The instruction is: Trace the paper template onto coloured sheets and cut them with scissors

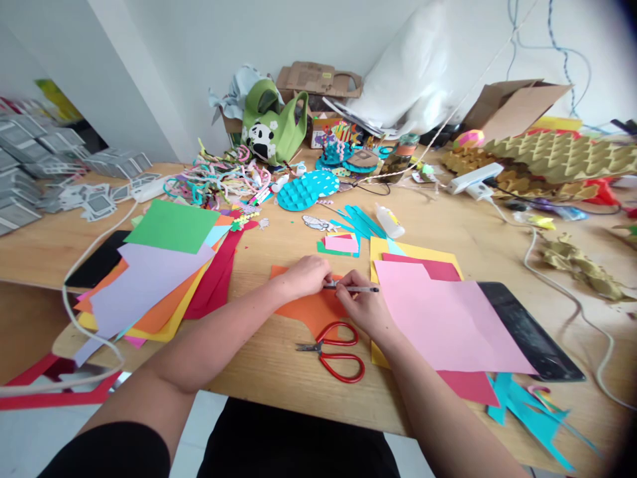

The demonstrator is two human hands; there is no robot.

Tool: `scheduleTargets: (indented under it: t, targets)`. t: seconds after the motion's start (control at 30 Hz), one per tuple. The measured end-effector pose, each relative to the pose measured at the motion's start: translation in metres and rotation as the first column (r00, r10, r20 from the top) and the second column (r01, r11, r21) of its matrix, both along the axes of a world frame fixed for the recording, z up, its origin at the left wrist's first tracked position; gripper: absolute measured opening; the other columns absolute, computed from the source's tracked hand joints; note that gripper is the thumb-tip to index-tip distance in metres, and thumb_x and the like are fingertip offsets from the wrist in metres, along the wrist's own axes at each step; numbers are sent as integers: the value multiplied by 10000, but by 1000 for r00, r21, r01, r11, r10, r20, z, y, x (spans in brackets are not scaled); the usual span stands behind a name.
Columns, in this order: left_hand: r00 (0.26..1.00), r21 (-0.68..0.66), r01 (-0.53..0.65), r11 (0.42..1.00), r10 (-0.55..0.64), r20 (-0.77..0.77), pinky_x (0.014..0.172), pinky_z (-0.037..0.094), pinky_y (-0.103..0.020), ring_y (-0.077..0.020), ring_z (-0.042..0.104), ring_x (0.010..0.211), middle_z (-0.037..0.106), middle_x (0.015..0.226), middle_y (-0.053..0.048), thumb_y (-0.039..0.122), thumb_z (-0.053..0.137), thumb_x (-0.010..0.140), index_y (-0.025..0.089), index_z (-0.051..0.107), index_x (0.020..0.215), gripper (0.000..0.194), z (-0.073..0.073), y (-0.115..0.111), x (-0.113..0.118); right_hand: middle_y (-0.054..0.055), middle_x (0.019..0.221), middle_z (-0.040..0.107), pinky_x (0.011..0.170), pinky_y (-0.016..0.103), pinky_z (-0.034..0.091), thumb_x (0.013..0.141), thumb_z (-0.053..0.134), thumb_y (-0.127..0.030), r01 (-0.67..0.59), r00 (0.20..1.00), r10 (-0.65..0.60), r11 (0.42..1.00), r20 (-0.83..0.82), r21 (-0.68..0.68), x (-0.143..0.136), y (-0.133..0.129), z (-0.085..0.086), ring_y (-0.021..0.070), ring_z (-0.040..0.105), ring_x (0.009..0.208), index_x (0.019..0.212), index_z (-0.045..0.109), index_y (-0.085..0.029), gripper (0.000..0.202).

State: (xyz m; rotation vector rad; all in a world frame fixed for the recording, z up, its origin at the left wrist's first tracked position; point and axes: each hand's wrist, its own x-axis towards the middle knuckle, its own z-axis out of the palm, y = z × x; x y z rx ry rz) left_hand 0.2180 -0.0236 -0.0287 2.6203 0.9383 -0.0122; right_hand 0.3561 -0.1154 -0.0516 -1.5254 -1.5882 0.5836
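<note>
An orange paper point(309, 307) lies on the table in front of me. My left hand point(309, 275) rests on its upper part, fingers curled together near the pen tip; what they hold, if anything, is hidden. A dark, slim pen point(361, 289) is gripped in my right hand point(362, 302), its tip pointing left towards my left fingers. Red-handled scissors point(338, 352) lie just below the orange paper, blades pointing left. Right of my right hand is a pink sheet point(448, 318) on yellow and red paper.
Coloured sheets point(169, 226) are stacked at the left. A glue bottle point(389, 222), blue strips point(359, 222) and small paper pieces lie ahead. Behind stand a green panda bag point(283, 129) and a jar point(401, 159). A white cable point(567, 292) runs down the right.
</note>
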Motion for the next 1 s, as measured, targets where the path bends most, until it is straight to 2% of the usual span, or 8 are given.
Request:
scheduleTargets:
  t: [0.33, 0.7, 1.0]
  targets:
    - [1000, 2, 8, 1000, -8, 10, 685, 468, -275, -211, 673, 784, 736, 827, -98, 181, 565, 812, 200, 755, 930, 225, -2, 1, 0, -36, 521, 533, 471, 229, 360, 798, 489, -275, -14, 1000, 14, 1000, 19, 5, 0, -1, 0, 118, 483, 470, 673, 463, -224, 138]
    - [999, 15, 19, 1000, -20, 34, 665, 460, -272, -220, 674, 765, 729, 778, -99, 164, 565, 798, 181, 759, 852, 202, -2, 1, -1, -30, 486, 514, 441, 231, 339, 785, 495, -337, 10, 1000, -10, 1000, -6, -11, 0, 0, 4, 118, 460, 452, 636, 449, -228, 190]
    - [999, 42, 9, 999, -10, 44, 679, 467, -289, -236, 673, 767, 726, 766, -112, 171, 558, 797, 160, 754, 801, 196, -2, -1, -1, -19, 525, 518, 443, 236, 340, 762, 502, -301, 24, 999, -26, 999, -45, -41, 6, 4, -1, 120, 458, 475, 624, 465, -217, 166]
